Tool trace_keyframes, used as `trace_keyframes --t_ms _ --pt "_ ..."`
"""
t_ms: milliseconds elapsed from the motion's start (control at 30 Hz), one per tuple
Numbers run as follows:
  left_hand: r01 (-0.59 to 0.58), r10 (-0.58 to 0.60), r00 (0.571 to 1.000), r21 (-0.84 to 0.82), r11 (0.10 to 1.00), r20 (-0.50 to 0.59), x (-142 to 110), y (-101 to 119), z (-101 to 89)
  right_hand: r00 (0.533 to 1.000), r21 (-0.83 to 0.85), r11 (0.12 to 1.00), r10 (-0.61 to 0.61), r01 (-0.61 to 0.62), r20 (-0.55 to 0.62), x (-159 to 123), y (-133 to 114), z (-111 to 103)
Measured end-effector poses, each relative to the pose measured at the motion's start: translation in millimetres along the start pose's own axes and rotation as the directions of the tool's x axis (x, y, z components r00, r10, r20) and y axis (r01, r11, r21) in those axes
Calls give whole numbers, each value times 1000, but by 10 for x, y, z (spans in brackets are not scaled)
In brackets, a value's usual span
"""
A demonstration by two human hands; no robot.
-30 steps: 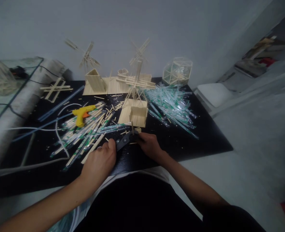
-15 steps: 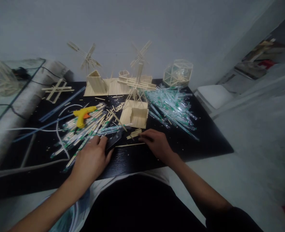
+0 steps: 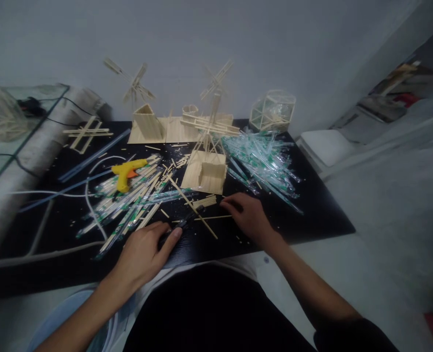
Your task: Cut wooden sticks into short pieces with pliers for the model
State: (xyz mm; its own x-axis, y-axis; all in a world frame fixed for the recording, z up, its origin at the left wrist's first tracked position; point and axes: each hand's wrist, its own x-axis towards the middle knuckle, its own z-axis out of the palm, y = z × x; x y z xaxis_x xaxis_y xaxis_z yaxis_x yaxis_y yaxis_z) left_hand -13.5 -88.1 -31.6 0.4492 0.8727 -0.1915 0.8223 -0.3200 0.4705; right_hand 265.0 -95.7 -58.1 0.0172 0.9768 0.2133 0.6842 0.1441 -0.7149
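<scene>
Head view: left hand (image 3: 143,248) half open, thumb and fingers curved about near end of dark tool (image 3: 190,218); grip unclear. Right hand (image 3: 248,217) nearly pinched, fingertips near short sticks (image 3: 206,200); cannot tell if holding anything. Loose stick (image 3: 209,228) slants on table (image 3: 311,220) between hands. Sticks look light, stiff, likely brittle; best pinched mid-length. Tool probably heavier; best held by handle.

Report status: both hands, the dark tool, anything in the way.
Left hand at dark tool, grip unclear. Right hand beside short sticks, pinch unclear. Long stick slants across dark tool.
</scene>
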Motion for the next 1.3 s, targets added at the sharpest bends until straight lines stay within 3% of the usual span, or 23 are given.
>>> trace_keyframes --t_ms 133,233,567,833,1033,1300 --pt "11 -11 1000 6 1000 -10 3 42 39 955 425 882 82 -203 286 -143 -325 55" --pt "3 -3 1000 43 999 -13 5 47 65 946 533 795 153 -290 287 -219 -422 131" --pt "-13 20 999 143 990 -48 -19 59 87 961 512 818 179 -263 209 -253 -447 193" --pt "-80 103 986 173 982 -127 -36 -3 148 920 626 688 173 -368 350 -227 -417 140" --pt "-137 159 979 164 977 -130 -38 -47 178 873 679 584 117 -446 473 -201 -349 105" --pt "-86 97 993 143 986 -66 -17 -19 172 868 688 556 138 -467 477 -207 -320 161"
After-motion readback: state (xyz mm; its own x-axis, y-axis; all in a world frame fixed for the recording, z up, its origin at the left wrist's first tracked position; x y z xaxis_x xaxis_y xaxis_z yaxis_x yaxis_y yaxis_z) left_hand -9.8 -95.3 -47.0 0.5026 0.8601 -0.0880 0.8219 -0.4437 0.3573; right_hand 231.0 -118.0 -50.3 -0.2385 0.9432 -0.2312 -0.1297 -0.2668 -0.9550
